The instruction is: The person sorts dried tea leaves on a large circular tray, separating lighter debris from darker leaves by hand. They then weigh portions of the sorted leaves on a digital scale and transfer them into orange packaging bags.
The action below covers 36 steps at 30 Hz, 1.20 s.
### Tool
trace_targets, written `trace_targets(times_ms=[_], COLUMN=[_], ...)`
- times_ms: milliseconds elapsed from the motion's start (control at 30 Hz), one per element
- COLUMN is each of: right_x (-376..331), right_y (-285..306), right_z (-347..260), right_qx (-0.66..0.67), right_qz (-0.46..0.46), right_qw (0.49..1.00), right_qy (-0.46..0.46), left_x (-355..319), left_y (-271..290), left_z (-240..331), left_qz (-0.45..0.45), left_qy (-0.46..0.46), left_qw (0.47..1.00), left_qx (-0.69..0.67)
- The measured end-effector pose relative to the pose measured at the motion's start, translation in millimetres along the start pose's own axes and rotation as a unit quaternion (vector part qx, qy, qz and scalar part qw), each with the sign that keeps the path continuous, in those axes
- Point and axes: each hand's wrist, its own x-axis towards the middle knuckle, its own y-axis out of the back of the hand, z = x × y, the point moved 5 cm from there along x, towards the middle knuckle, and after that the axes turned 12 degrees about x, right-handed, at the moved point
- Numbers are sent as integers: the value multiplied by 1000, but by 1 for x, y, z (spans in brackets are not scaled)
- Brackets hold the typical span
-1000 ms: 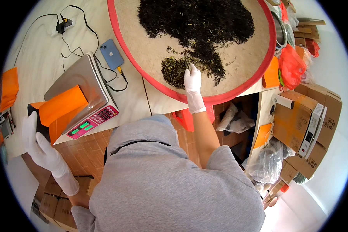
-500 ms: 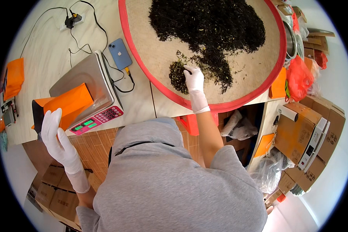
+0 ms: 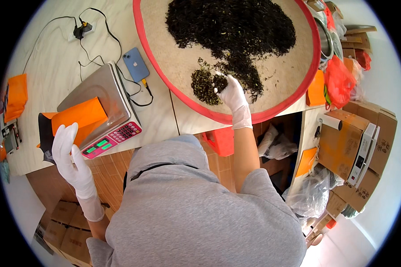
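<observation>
My right hand, in a white glove, is turned partly palm up with fingers curled around a small clump of dark loose tea leaves. It hovers over a small greenish-brown pile on a round tray with a red rim. A large heap of black, twisted leaves covers the far part of the tray. My left hand, gloved too, has its fingers stretched out and apart beside an orange pouch. The pouch lies on the steel pan of a pink-fronted digital scale, its black-lined end toward that hand.
A blue phone and black cables lie between scale and tray. More orange pouches are at the table's left. On the right are a red plastic bag, a metal pot and cardboard boxes.
My right hand has turned from palm down to partly palm up and moved slightly right, now showing leaves in its fingers. My left hand stays by the pouch, almost unmoved.
</observation>
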Motion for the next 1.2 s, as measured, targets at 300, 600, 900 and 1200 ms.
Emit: trace_targets(times_ms=[300, 600, 900, 1200], right_x=[13, 16, -1, -86], right_y=[25, 27, -81, -354], right_z=[-13, -23, 10, 212], right_qx=[-366, -360, -178, -403], right_qz=[87, -12, -78, -324], right_qw=[925, 929, 979, 824], right_qy=[58, 90, -67, -230], left_x=[-10, -49, -99, -153], left_y=[12, 24, 43, 60], left_z=[3, -20, -68, -119], left_qz=[-1, 50, 115, 211], left_qy=[-15, 32, 121, 245], left_qw=[1000, 997, 985, 946], left_qx=[-7, -42, -51, -40])
